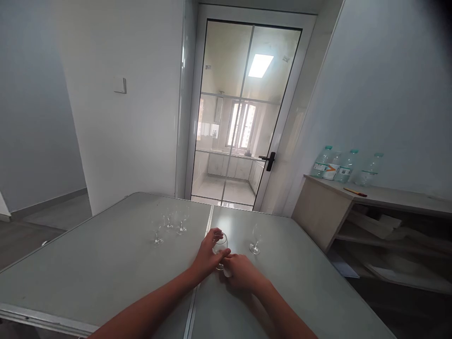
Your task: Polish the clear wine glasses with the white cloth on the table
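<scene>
A clear wine glass (221,245) stands on the grey folding table (106,268) near its middle seam. My left hand (207,255) is wrapped round the glass's bowl from the left. My right hand (243,272) is closed low beside the glass, at its stem and base, fingertips meeting the left hand's; what it pinches is hidden. Another wine glass (254,241) stands upright just right of my hands. Three more glasses (170,225) stand in a group to the left.
A glass door (243,117) with a black handle is behind the table. A wooden shelf unit (370,221) at the right carries several water bottles (332,165) and a pencil.
</scene>
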Demonstrator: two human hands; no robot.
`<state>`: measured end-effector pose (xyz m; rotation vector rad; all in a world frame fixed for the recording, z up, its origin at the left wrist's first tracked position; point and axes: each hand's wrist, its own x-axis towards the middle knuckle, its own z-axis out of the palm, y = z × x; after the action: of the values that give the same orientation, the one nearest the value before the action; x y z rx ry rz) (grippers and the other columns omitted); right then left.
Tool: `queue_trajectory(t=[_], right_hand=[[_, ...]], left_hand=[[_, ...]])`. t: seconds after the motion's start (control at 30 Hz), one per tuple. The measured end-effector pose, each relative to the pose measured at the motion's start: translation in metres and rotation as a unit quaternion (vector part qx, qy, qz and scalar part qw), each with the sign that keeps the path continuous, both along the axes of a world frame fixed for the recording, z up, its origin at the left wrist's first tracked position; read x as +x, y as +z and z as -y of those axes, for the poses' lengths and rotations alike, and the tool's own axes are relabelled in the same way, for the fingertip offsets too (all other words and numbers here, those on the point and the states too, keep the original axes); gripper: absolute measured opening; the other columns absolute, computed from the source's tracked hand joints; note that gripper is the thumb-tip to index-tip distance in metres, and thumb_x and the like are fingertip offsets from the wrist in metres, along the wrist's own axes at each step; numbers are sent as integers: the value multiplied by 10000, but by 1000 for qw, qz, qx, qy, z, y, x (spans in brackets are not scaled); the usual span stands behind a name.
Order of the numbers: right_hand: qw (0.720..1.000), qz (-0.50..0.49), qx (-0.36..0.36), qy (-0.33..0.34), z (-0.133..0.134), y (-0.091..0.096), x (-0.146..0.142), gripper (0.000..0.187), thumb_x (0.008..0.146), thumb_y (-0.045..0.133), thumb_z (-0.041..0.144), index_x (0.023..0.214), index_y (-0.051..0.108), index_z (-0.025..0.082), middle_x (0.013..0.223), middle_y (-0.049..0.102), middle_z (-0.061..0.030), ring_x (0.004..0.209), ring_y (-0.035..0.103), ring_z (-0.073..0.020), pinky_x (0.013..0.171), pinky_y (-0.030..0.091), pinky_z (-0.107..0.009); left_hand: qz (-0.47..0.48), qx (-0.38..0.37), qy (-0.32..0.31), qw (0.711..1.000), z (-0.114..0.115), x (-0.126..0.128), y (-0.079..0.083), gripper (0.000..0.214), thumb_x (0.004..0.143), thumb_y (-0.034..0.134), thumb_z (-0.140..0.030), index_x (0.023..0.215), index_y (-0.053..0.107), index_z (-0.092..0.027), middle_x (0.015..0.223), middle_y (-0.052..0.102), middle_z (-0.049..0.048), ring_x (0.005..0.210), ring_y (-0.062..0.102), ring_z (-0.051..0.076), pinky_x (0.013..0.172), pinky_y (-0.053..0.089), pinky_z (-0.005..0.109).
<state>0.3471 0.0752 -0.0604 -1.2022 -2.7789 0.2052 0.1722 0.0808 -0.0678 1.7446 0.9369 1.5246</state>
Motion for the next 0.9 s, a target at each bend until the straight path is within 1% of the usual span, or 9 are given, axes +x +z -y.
queue_trajectory(t=[0.17, 0.33, 0.4, 0.5, 0.63, 0.7, 0.9], right_hand=[[1000, 10, 15, -11, -1, 0, -2, 304, 774, 637, 233, 1073, 688, 240, 1038, 755, -58, 895, 693, -251, 695, 357, -283], [999, 20, 24, -22, -1, -1, -4, 209, 808, 609, 245, 993, 702, 218, 984, 760, -75, 838, 694, -247, 667, 346, -291], [999, 31, 23, -28, -1, -3, -4, 203, 802, 605, 227, 976, 708, 208, 966, 762, -84, 819, 694, -245, 661, 344, -292], [999, 34, 22, -23, -3, -5, -4, 236, 783, 610, 206, 994, 716, 208, 968, 764, -87, 828, 692, -248, 667, 349, -291], [1000, 18, 6, -25, -5, -7, -3, 362, 759, 627, 163, 1108, 706, 220, 1038, 758, -94, 878, 687, -255, 717, 372, -293], [999, 9, -7, -30, -5, -8, -2, 395, 760, 637, 158, 1145, 698, 224, 1060, 755, -97, 896, 684, -256, 740, 377, -293], [999, 0, 2, -49, -4, -2, 1, 465, 748, 626, 166, 1205, 659, 247, 1115, 743, -75, 931, 686, -263, 720, 363, -287]], left_hand=[[-12, -15, -2, 1000, -1, -1, 1, 523, 768, 781, -286, 1210, 505, -244, 1187, 613, 71, 1120, 632, 236, 1056, 497, 511], [-31, -19, -18, 999, -1, -1, -1, 655, 778, 770, -275, 1358, 468, -257, 1297, 610, 106, 1202, 609, 261, 1082, 467, 538], [-43, -13, -26, 999, -1, -1, -2, 684, 789, 759, -273, 1401, 453, -268, 1337, 601, 113, 1225, 600, 271, 1081, 465, 551], [-59, 0, -25, 998, -1, -2, -4, 676, 806, 743, -273, 1419, 456, -278, 1402, 569, 120, 1244, 589, 282, 1074, 470, 553], [-72, -7, -27, 997, 1, -3, -4, 676, 835, 727, -284, 1444, 433, -289, 1461, 516, 123, 1285, 557, 292, 1084, 459, 553], [-73, -12, -25, 997, 2, -3, -4, 678, 849, 722, -310, 1455, 417, -291, 1466, 497, 127, 1290, 549, 296, 1076, 466, 544], [-53, 10, -9, 999, 8, -4, 7, 581, 907, 657, -417, 1424, 415, -304, 1477, 445, 118, 1271, 550, 282, 1077, 459, 529]])
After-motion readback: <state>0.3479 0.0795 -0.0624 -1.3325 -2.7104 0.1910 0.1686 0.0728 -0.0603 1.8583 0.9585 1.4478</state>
